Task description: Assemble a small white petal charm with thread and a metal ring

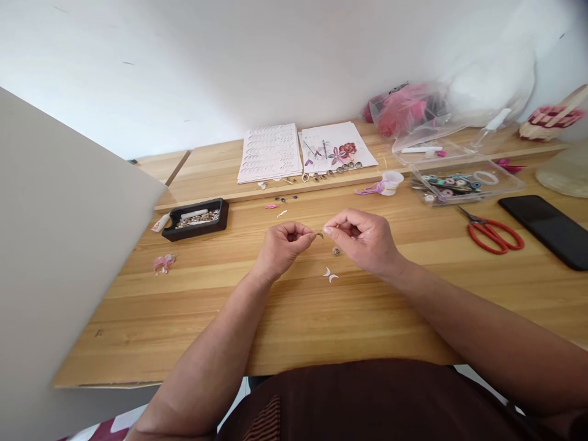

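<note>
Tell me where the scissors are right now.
In the head view, the scissors lie on the right side of the table, just left of the phone and on the near side of the clear box.

A plain white wall, marked by a few small dark scuffs, rises behind a wood-grained counter. A raised wooden ledge runs along the counter's back edge. A smooth grey panel stands at the left. Soft light brightens the wall.
</note>
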Available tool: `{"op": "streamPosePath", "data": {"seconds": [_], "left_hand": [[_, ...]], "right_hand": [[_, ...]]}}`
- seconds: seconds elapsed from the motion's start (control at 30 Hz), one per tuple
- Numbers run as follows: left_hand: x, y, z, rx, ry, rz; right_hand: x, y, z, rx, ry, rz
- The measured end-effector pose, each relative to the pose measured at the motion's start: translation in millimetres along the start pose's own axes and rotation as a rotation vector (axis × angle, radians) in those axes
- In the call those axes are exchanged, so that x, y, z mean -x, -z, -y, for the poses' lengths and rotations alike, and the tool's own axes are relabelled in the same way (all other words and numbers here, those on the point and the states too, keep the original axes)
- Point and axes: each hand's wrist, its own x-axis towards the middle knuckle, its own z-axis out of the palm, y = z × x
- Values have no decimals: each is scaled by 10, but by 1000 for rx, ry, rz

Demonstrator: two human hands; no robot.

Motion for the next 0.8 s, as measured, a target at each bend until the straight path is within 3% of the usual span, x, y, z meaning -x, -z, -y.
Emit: {"op": "streamPosePath", "data": {"seconds": [0.13, 0.3, 0.5, 0.67, 0.8], "left_hand": [[34, -19, -35, 11, 11, 104], [53, -28, -72, 81, 8, 152], [24, -32, -64, 227, 5, 41], [-3, -41, -40, 188, -48, -138], [-16, -31, -9, 114, -63, -188]], "right_hand": [[-38, 16, -44, 23, 28, -26], [-67, -4, -124, -24, -89, 26], [-48, -74, -189, -194, -287, 152], [33, -128, -130, -195, -285, 193], [61, -122, -34, -126, -238, 138]]}}
